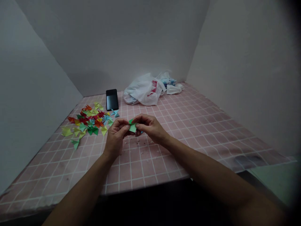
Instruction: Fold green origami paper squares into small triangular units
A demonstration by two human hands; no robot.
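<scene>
A small piece of green folded paper [132, 127] is held up over the table between my two hands. My left hand [117, 131] pinches its left side between thumb and fingers. On its right side, the thumb and index finger of my right hand [150, 127] are closed on it. A bit of blue shows under my right fingers, too small to name. Left of my hands lies a loose pile of folded paper pieces [92, 130] in red, orange, yellow, green and light blue. One green folded piece [75, 144] lies nearer to me, apart from the pile.
Behind the pile a black phone [112, 99] lies flat. White plastic bags [143, 89] rest against the back wall, with a blue and white packet [168, 82] beside them. Small crumbs dot the pink checked tablecloth [188, 122] below my hands. Pale walls enclose the table on three sides.
</scene>
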